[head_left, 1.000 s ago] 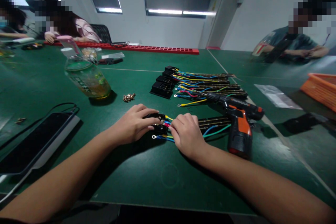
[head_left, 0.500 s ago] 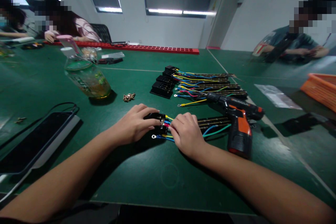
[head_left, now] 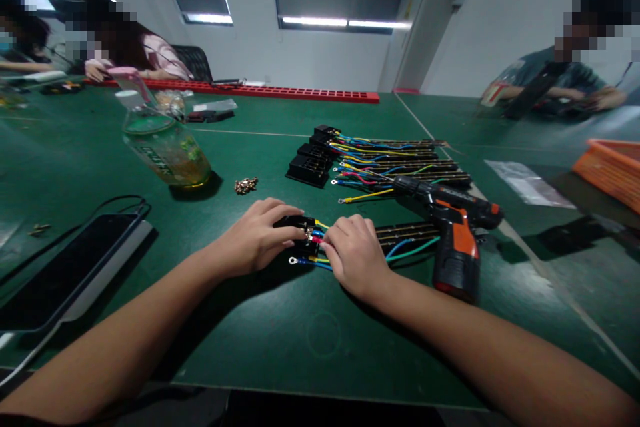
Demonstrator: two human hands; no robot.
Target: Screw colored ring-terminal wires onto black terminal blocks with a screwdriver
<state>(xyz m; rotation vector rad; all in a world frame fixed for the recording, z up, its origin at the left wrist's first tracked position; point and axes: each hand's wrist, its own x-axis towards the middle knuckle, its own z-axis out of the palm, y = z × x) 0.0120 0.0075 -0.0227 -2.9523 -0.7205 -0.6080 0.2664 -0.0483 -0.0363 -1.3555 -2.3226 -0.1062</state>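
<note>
My left hand [head_left: 257,237] is wrapped round a small black connector block [head_left: 296,220], thumb and fingertips near its metal contacts. Close on its right, my right hand [head_left: 353,253] pinches a wire with a red-sleeved terminal [head_left: 316,239] at the block. Yellow and blue wires run beneath that hand to a black strip [head_left: 410,233]. A loose ring terminal [head_left: 293,260] lies just in front of the block. Behind my hands rest several similar black blocks [head_left: 309,167] with wired strips. An orange and black power drill [head_left: 457,233] lies to the right.
A small pile of brass screws [head_left: 246,185] lies beyond my left hand. At the left are a drink bottle [head_left: 167,147] and a phone [head_left: 70,267] with cables. An orange basket [head_left: 613,170] stands at the right edge. Other people sit across the table.
My hands and the block have hardly moved. The person at the far right has shifted slightly.
</note>
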